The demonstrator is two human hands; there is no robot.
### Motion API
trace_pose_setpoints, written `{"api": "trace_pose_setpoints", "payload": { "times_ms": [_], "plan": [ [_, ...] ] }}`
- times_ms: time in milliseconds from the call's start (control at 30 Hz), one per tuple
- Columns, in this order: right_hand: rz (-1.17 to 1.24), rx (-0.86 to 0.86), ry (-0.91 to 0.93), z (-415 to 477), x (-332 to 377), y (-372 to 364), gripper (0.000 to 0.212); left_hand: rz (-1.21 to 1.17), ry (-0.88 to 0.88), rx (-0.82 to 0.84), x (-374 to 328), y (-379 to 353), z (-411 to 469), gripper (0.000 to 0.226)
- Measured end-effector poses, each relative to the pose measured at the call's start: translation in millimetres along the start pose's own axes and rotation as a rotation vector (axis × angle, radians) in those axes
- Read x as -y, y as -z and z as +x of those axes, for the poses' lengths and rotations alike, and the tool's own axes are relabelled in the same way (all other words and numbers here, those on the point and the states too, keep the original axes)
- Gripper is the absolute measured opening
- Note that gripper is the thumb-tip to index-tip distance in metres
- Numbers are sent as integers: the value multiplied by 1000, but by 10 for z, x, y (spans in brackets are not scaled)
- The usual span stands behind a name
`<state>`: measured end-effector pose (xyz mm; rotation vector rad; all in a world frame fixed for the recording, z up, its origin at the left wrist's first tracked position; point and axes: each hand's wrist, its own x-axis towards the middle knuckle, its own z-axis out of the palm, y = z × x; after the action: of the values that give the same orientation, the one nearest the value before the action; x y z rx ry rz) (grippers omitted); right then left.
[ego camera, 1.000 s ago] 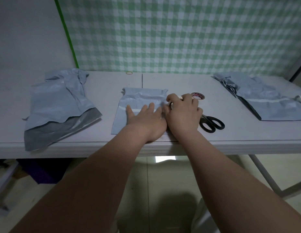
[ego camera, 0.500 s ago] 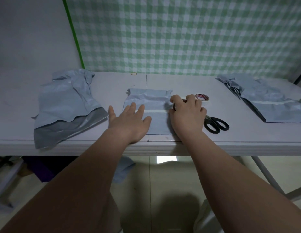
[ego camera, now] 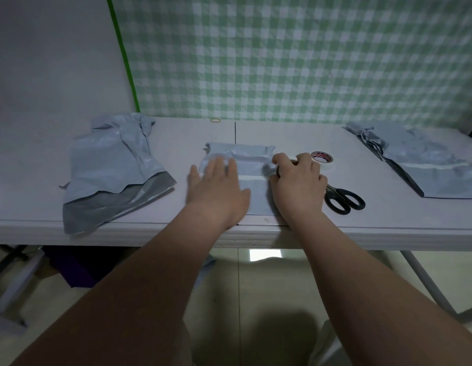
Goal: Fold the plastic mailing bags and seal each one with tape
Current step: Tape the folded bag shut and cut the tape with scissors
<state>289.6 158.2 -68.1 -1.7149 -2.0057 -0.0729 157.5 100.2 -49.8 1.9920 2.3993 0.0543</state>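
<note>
On the pale tabletop point(ego camera: 295, 133) below a green-checked wall point(ego camera: 282, 62), the folded mailing bag point(ego camera: 252, 165) lies under my flat left hand point(ego camera: 216, 188), grip apart, while my right hand point(ego camera: 298, 186) curls at its edge, clamped or not I cannot tell.

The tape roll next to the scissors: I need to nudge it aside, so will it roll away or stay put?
The tape roll lies flat on the table, hole up, so a nudge would probably slide it, not roll it. It looks small beside the scissors, so likely light. Tipped on edge, it could roll.
</note>
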Motion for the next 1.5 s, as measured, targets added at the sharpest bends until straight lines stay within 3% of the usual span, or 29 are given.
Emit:
{"api": "trace_pose_setpoints", "payload": {
  "times_ms": [200,500,700,933,1033,1100,1200,1500],
  "plan": [
    [52,-13,0,-3,-4,-7,30,-70,-225,82,-353,-70,-12,55],
    [91,-29,20,-6,-54,-30,37,-70,-67,90,-165,-160,-33,58],
    [316,31,97,-11,-127,49,41,-138,-27,140,103,-121,-28,53],
    [471,150,192,-72,-146,133,39,-42,38,2,158,83,67,34],
    [500,159,202,-67,-143,160,31,-186,-28,-71,52,52,214,41],
    [530,179,202,-68,-154,180,29,-229,-75,8,16,-16,290,50],
    [536,196,187,-54,-183,219,29,-105,-125,119,43,-127,359,58],
    [639,320,68,-81,-131,302,26,-29,-362,175,194,-95,477,53]
  ]
}}
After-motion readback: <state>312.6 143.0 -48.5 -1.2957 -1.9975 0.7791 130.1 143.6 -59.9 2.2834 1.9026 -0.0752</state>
